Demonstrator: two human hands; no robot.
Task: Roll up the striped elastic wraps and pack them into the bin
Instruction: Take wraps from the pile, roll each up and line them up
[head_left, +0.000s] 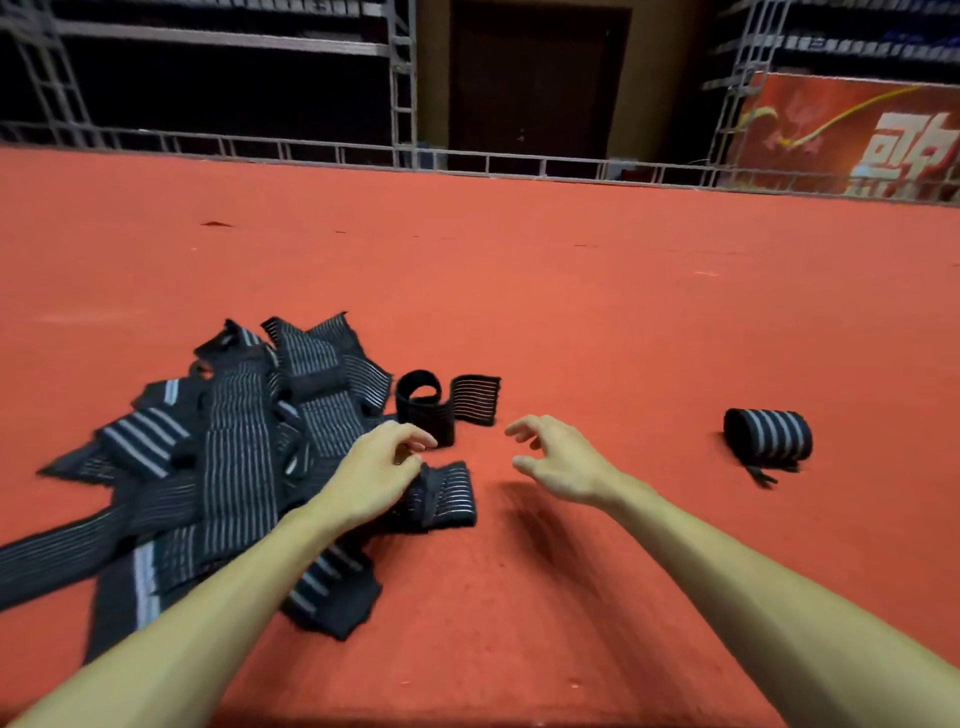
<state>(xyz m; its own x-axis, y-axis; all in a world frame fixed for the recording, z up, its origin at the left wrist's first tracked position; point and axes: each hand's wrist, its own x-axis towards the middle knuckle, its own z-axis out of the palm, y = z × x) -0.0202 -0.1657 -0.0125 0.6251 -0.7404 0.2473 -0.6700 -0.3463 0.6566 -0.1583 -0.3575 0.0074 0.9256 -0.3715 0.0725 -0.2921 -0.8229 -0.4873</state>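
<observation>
A heap of black elastic wraps with grey stripes lies unrolled on the red carpet at the left. A loosely curled wrap stands just beyond my hands. One tightly rolled wrap lies apart at the right. My left hand hovers over the end of a wrap at the heap's edge, fingers loosely curled, holding nothing that I can see. My right hand hangs above bare carpet with fingers spread and relaxed. No bin is in view.
Red carpet stretches far ahead and to the right. A metal truss rail runs along its far edge, with a dark door behind it and a red banner at the back right.
</observation>
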